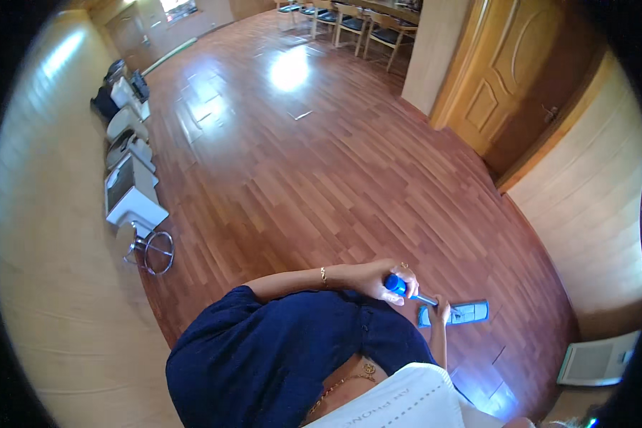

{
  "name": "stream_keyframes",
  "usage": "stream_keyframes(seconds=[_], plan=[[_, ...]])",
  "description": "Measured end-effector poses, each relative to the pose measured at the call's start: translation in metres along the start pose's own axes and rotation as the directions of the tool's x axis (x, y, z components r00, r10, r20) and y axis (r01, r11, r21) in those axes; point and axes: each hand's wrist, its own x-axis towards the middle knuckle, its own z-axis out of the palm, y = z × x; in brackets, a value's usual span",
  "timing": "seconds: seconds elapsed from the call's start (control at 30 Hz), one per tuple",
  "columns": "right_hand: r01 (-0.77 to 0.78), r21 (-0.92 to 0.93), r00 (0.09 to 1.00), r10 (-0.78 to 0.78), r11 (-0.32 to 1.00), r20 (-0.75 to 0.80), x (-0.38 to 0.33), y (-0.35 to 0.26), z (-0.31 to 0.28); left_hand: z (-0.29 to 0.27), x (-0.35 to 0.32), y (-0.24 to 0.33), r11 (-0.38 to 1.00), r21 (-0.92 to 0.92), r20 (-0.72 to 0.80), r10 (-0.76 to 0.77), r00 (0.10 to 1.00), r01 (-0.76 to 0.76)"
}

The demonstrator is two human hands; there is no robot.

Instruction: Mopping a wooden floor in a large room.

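Note:
A flat mop with a light-blue rectangular head (469,312) rests on the wooden floor at the lower right. My left hand (379,279) is closed around the top of its handle, beside the blue end cap (395,284). Lower on the pole, close above the mop head, my right hand (441,309) is wrapped round it. The pole slants down to the right between my hands. Part of the mop head is hidden behind my right hand.
White appliances (137,196) and a chrome round-based stool (157,252) line the left wall. Wooden chairs (386,37) stand at the far right by a table. A wooden door (510,78) is at right; a whitish box-shaped unit (598,360) sits at lower right.

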Motion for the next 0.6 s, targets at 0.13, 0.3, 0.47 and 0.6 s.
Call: stream_keyframes(seconds=[0.13,0.3,0.47,0.6], plan=[[0.133,0.038,0.98,-0.137,0.99,0.142,0.034,-0.059,0.0,-0.013,-0.024,0.041,0.991,0.128,-0.161,0.053,0.986,-0.032],[0.423,0.285,0.863,-0.479,0.86,0.164,0.061,-0.16,0.024,-0.021,-0.07,0.092,0.939,0.338,-0.38,0.194,0.905,-0.06],[0.466,0.405,0.679,-0.611,0.787,0.407,0.048,-0.284,0.031,-0.018,-0.124,0.16,0.8,0.599,-0.429,0.357,0.83,-0.035],[0.612,0.521,0.432,-0.803,0.595,0.41,0.02,-0.352,0.057,0.004,-0.157,0.198,0.778,0.622,-0.466,0.456,0.758,-0.086]])
